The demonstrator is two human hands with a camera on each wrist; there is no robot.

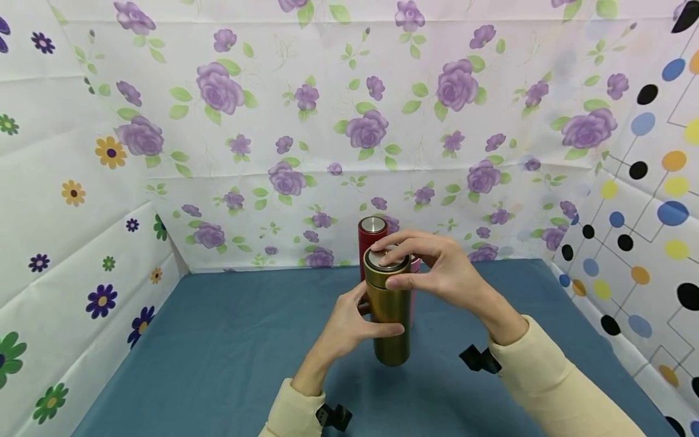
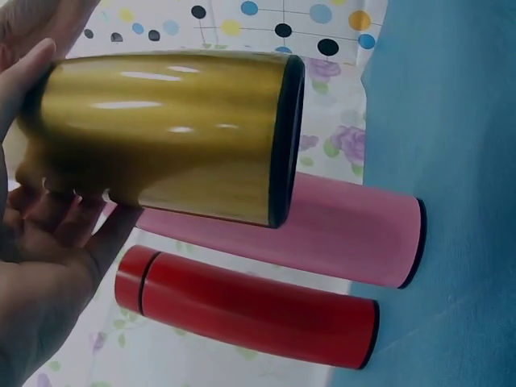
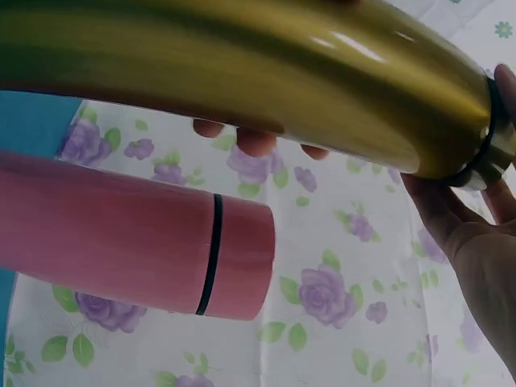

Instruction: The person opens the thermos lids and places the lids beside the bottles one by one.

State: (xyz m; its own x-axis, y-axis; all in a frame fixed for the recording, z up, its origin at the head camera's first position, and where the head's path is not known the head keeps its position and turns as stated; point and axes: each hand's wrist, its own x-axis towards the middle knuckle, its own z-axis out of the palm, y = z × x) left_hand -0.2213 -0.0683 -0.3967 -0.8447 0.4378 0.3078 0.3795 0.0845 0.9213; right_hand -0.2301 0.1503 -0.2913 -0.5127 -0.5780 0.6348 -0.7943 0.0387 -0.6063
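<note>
A gold thermos flask (image 1: 391,309) with a steel-topped lid (image 1: 386,260) is held upright above the table. My left hand (image 1: 344,325) grips its body, the thumb across the front and the fingers around the far side, as the left wrist view shows. At the top, my right hand (image 1: 437,267) pinches the lid's rim, with fingers over the lid and thumb at its near side. Behind the gold flask stand a red flask (image 2: 250,310) and a pink flask (image 3: 121,234), both with lids on. In the head view the gold flask and right hand mostly cover the pink one.
A blue cloth (image 1: 246,340) covers the table. Flowered sheeting (image 1: 306,121) rises along the back, and patterned sheets stand at the left (image 1: 82,243) and right (image 1: 644,230). Small black wrist cameras sit at both cuffs.
</note>
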